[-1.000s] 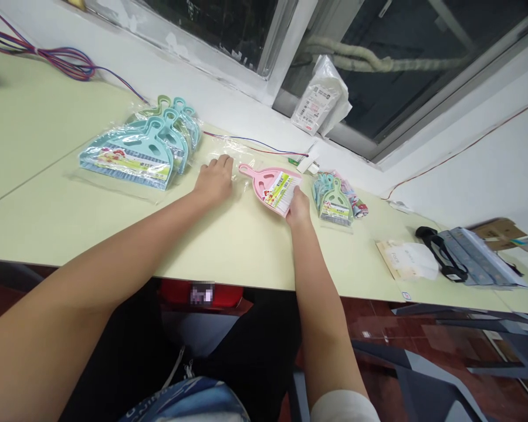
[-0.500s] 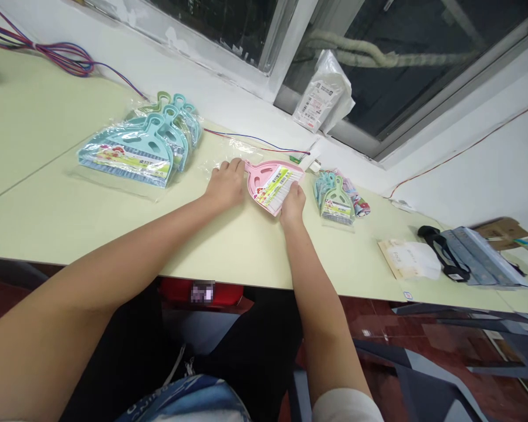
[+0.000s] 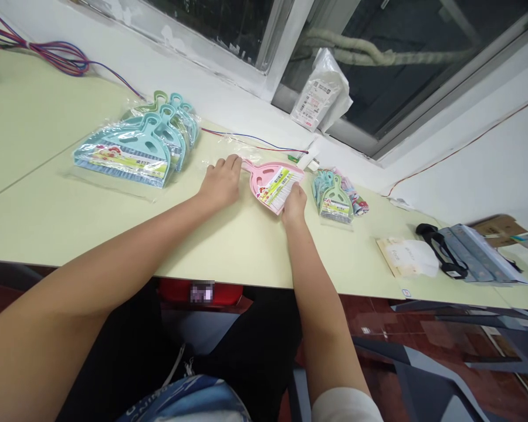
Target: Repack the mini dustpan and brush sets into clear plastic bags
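A small pink dustpan (image 3: 264, 176) with a white-bristled brush and a printed label is held just above the table, its handle pointing left. My right hand (image 3: 294, 205) grips its wide end by the bristles, thumb on top. At the handle end, my left hand (image 3: 222, 183) is closed, fingers curled around the tip; the fingertips are partly hidden. Clear plastic film (image 3: 237, 147) lies just behind the left hand. To the left is a pile of blue and green dustpan sets (image 3: 127, 149) in clear bags. Smaller bagged green and blue sets (image 3: 335, 199) lie to the right.
A white labelled package (image 3: 319, 94) leans on the window ledge. Red and blue wires (image 3: 61, 58) run along the wall to a white plug (image 3: 310, 159). Further right are a paper packet (image 3: 407, 258), a black strap (image 3: 442, 252) and a blue folder (image 3: 475, 252).
My left hand has shifted slightly left, so more of the pink handle shows. The dustpan stays in my right hand, nearly in place. The view has moved slightly.
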A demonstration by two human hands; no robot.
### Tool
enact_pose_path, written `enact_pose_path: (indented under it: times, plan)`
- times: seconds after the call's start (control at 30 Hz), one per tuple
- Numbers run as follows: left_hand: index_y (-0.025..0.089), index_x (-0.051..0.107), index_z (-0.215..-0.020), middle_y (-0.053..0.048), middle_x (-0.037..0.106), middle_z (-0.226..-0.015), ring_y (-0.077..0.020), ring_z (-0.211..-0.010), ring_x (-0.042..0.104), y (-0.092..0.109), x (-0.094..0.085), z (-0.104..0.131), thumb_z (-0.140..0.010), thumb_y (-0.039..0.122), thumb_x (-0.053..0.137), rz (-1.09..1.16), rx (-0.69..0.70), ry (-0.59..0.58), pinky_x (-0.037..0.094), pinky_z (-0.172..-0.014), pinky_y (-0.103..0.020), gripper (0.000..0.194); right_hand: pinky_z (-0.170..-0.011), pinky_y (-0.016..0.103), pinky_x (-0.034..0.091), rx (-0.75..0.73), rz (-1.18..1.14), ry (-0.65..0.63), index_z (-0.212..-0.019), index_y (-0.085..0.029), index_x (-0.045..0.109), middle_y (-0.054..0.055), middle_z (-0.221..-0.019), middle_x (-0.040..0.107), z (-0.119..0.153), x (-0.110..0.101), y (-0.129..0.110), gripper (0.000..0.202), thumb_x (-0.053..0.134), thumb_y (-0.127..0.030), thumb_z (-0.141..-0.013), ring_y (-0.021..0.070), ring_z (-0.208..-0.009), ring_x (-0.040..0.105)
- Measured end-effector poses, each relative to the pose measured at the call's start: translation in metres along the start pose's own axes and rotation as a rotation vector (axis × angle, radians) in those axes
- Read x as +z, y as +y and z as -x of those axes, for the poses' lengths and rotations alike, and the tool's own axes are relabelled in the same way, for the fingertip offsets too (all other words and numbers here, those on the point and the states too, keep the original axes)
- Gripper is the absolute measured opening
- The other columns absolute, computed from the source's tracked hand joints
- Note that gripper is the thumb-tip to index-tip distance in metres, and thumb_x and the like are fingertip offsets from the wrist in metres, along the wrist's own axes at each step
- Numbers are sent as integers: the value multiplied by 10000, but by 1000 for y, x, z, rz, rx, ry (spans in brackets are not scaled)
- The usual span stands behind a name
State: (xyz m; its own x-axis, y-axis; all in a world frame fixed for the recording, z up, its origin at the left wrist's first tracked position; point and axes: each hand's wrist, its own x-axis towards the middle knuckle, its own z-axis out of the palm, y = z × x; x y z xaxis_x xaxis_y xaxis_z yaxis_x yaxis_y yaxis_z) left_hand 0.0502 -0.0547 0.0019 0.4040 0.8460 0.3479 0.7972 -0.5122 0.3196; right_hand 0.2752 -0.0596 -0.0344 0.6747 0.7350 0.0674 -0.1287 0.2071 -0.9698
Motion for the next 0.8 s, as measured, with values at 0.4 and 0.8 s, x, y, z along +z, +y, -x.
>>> enact_pose_path:
  times: [0.4,0.8]
  plan:
    - [150,278,-1661,-211,366,-1664,-426,-1425,444,-1,-1,-5,-941,220,510,3,-37,16,413,-1118,-583,760,-754,218,570,-138,116,-48,-944,-194,664,-8,-886,742,16,7,-5,280,462,-357,-1050,123,-805,702]
    - [153,321,-1650,-229,398,-1639,-426,-1397,487,1,-2,-9,-997,339,521,-6,-60,22,414,-1103,-574,708,-732,199,535,-242,222,-90,-893,-212,650,-29,-832,710,23,12,2,313,461,-401,-1056,117,-768,657]
